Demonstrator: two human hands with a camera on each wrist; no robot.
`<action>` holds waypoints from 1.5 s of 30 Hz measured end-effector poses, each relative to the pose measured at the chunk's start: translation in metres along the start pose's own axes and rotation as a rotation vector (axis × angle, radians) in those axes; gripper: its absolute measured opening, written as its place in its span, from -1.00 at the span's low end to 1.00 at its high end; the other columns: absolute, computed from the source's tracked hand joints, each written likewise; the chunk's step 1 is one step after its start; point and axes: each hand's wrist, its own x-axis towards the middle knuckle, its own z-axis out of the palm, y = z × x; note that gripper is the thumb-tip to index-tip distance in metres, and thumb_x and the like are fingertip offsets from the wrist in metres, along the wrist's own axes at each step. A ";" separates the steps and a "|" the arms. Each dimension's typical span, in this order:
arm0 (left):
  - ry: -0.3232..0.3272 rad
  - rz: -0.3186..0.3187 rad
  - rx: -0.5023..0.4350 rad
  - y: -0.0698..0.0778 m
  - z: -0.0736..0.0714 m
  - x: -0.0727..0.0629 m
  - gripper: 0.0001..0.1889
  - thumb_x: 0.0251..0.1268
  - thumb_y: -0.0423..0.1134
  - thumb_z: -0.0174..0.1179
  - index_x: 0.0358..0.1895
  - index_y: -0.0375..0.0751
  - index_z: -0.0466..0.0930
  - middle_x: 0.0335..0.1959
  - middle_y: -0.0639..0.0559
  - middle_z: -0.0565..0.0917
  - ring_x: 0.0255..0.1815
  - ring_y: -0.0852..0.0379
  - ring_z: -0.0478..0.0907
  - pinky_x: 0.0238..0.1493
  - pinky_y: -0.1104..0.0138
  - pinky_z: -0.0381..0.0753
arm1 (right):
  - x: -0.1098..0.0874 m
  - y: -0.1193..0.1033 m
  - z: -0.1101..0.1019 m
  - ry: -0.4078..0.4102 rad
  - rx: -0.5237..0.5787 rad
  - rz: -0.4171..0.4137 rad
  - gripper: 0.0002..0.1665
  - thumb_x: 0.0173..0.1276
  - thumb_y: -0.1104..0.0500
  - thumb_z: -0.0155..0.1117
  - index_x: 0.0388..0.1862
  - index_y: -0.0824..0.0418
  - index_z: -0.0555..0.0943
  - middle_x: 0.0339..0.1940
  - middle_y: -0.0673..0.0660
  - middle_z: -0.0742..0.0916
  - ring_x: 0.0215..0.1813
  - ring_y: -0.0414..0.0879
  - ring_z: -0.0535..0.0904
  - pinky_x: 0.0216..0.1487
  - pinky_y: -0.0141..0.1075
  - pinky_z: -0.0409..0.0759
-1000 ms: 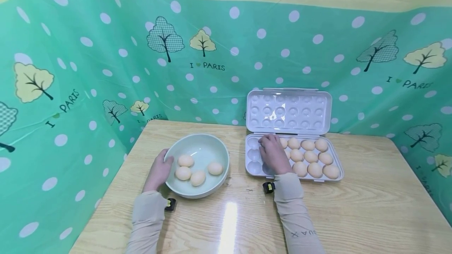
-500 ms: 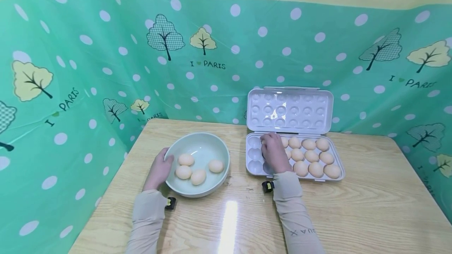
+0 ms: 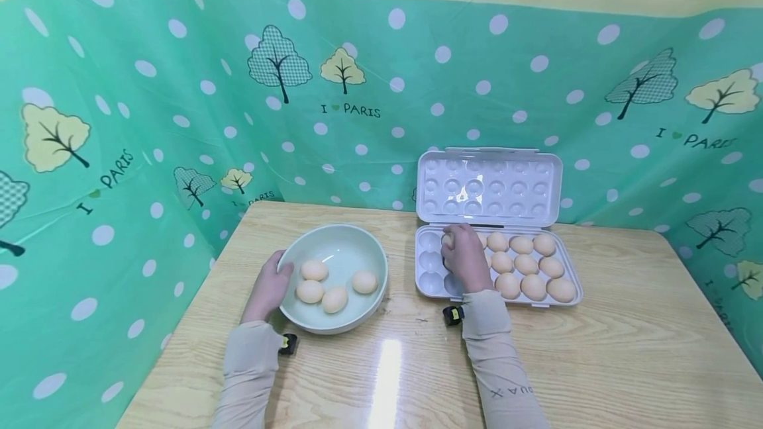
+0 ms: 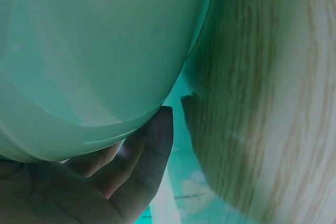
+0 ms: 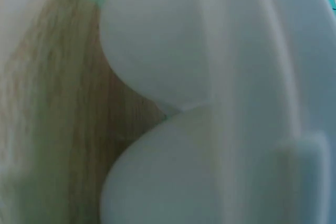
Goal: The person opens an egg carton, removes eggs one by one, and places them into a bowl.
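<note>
A pale green bowl (image 3: 352, 243) stands on the left of the table with several eggs (image 3: 334, 298) in it. My left hand (image 3: 269, 288) holds its left side, thumb over the rim; in the left wrist view its fingers (image 4: 152, 150) curl against the outer wall. To the right lies a white plastic egg box (image 3: 422, 293), lid raised, with several rows of eggs (image 3: 526, 263). My right hand (image 3: 467, 258) reaches over its left part, fingertips around an egg (image 3: 448, 239) at the back of the second column. The hand hides part of that egg.
Bare cups (image 3: 429, 261) line the box's left end. The raised lid (image 3: 489, 184) stands near the green printed curtain (image 3: 381, 85) behind the wooden table (image 3: 626, 330). In the right wrist view, the rounded undersides of the box's cups (image 5: 157, 35) show close up.
The right hand's fingers have shifted slightly, and an egg now shows at their tips. The left hand and bowl have stayed in place.
</note>
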 end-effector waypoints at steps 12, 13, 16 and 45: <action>0.000 -0.002 -0.005 -0.001 0.000 0.001 -0.48 0.61 -0.18 -0.29 0.52 -0.24 0.10 0.51 -0.31 0.23 0.53 -0.29 0.13 0.51 -0.14 0.16 | -0.002 -0.005 -0.007 0.032 0.035 0.002 -0.58 0.17 0.36 0.32 0.05 0.40 0.64 -0.01 0.33 0.67 -0.06 0.19 0.63 -0.05 -0.02 0.67; -0.001 -0.003 -0.004 -0.001 0.000 0.001 -0.48 0.61 -0.18 -0.29 0.53 -0.24 0.09 0.51 -0.30 0.23 0.53 -0.29 0.13 0.51 -0.14 0.16 | -0.002 -0.006 -0.007 0.034 0.037 -0.001 -0.58 0.18 0.36 0.32 0.06 0.40 0.64 -0.01 0.33 0.67 -0.06 0.19 0.63 -0.04 -0.02 0.68; 0.000 -0.004 -0.003 -0.002 0.000 0.001 -0.48 0.61 -0.18 -0.29 0.53 -0.24 0.09 0.51 -0.31 0.23 0.53 -0.29 0.13 0.51 -0.15 0.16 | -0.002 -0.008 -0.010 0.038 0.043 -0.013 -0.58 0.18 0.35 0.33 0.06 0.40 0.64 0.02 0.33 0.68 -0.03 0.20 0.64 -0.01 -0.02 0.68; 0.002 0.010 0.000 -0.003 0.000 0.001 -0.48 0.60 -0.20 -0.29 0.53 -0.25 0.10 0.51 -0.31 0.23 0.53 -0.30 0.13 0.50 -0.14 0.18 | -0.011 -0.048 -0.041 0.161 0.097 -0.176 -0.63 0.19 0.35 0.38 0.02 0.33 0.66 0.05 0.26 0.70 0.12 0.16 0.63 0.25 -0.03 0.60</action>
